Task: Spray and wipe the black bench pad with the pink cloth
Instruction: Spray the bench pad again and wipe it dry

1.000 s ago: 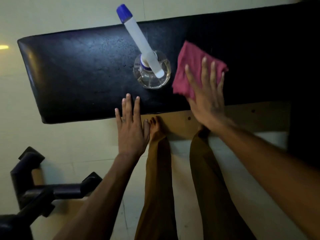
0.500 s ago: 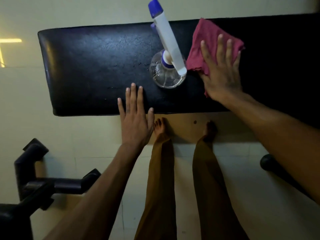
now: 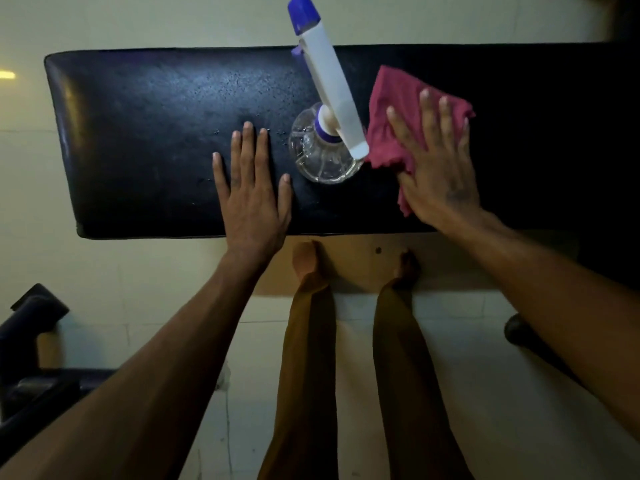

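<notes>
The black bench pad [image 3: 149, 140], glossy, grained and round-cornered, was bounded by pale floor [image 3: 69, 22] beyond its left end. The crumpled pink cloth [image 3: 391, 109] was pressed flat beneath the straight-fingered right hand [image 3: 436, 168], gripping nothing. The left hand [image 3: 252, 199] lay flat near the front edge. A clear spray bottle [image 3: 322, 150] stood between them.

bench pad [image 3: 156, 140] R end lost in dark | pink cloth [image 3: 391, 109] partly under R hand [image 3: 438, 168]
</notes>
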